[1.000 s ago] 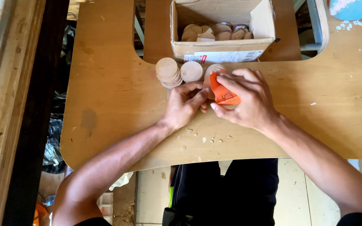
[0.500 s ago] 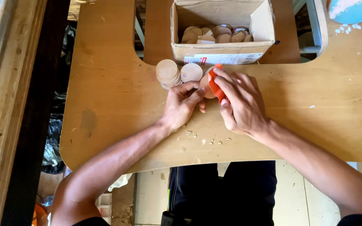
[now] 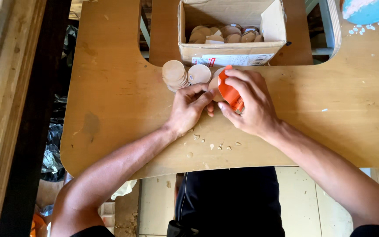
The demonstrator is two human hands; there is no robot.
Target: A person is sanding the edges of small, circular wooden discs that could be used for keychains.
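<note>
My right hand [image 3: 248, 105] grips a folded orange piece of sandpaper [image 3: 230, 91] and presses it against a round wooden disc [image 3: 216, 81]. My left hand [image 3: 188, 106] pinches that same disc from the left side, fingertips meeting the right hand's. Both hands rest on the wooden table [image 3: 110, 101]. Just left of the hands stands a stack of wooden discs [image 3: 174, 74], with one more disc [image 3: 199, 73] lying beside it.
An open cardboard box [image 3: 233, 55] holding several wooden discs sits right behind the hands. Small wood chips [image 3: 218, 145] lie near the table's front edge. A blue object [image 3: 369, 9] is at the far right corner. A wooden beam [image 3: 5, 87] runs along the left.
My right hand has turned the sandpaper upward and shifted slightly left against the disc. The left hand has stayed on the disc.
</note>
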